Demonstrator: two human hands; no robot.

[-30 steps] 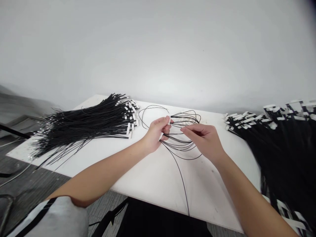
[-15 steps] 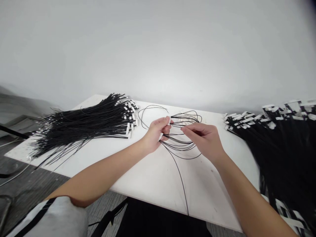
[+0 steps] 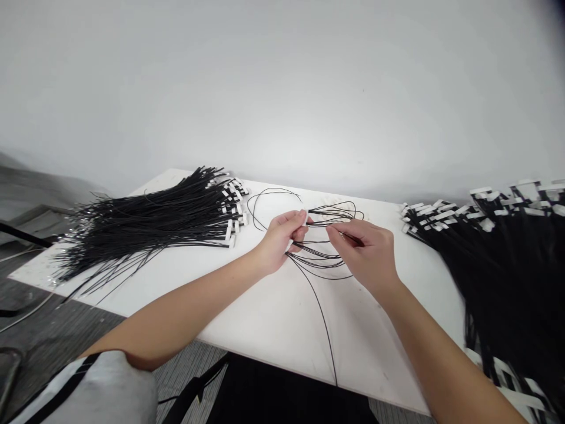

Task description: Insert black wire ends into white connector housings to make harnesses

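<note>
My left hand (image 3: 280, 241) is closed on a white connector (image 3: 305, 217), pinched between thumb and fingers. From it, thin black wires (image 3: 333, 210) loop out to the right and curve back toward a second white end at the palm. One wire hangs down across the table toward its front edge, and another curls on the surface behind the hand. My right hand (image 3: 364, 247) is closed in a pinch at the right side of the loops, with black wire between thumb and fingers. The exact wire tips there are hidden by the fingers.
On the left of the white table (image 3: 265, 312) lies a thick pile of black wires (image 3: 163, 221) with white connectors at its right end. Another large black wire bundle (image 3: 507, 271) with white connectors hangs over the right side. A pale wall (image 3: 282, 88) stands behind.
My right hand has shifted slightly right, drawing the lower wire loops a little tighter. The left hand keeps its hold on the connector and has barely moved.
</note>
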